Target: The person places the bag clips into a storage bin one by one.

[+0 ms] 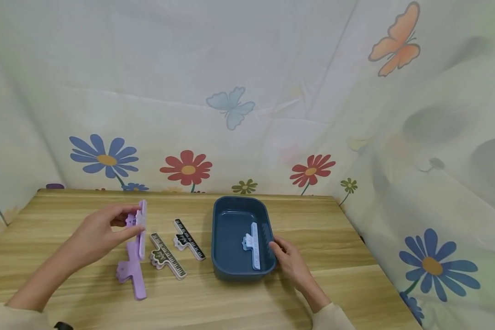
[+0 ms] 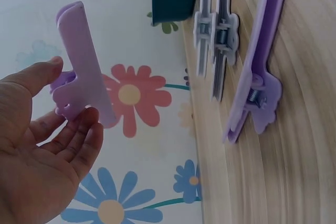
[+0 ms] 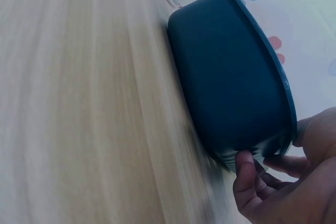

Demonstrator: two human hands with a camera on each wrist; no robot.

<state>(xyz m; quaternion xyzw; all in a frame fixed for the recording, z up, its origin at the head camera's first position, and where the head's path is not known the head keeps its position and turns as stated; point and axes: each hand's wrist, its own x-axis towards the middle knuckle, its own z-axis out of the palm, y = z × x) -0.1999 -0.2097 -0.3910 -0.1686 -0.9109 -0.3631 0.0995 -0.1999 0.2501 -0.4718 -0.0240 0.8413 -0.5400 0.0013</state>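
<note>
My left hand (image 1: 101, 231) pinches a purple clip (image 2: 84, 66) between thumb and fingers, raised above the table. Beneath it, a second purple clip (image 1: 137, 277) lies on the wood. Just to the right are two clips with piano-key patterns, a dark green one (image 1: 167, 255) and a black one (image 1: 189, 239). My right hand (image 1: 293, 263) grips the right side of a dark blue plastic bin (image 3: 231, 77), its thumb at the rim and fingers against the outer wall. A light blue clip (image 1: 255, 245) is inside the bin, toward its right side.
The wood-grain table (image 1: 334, 275) meets a white cloth backdrop (image 1: 161, 91) printed with flowers and butterflies at the back and sides. A small purple thing (image 1: 55, 186) shows at the table's far left corner.
</note>
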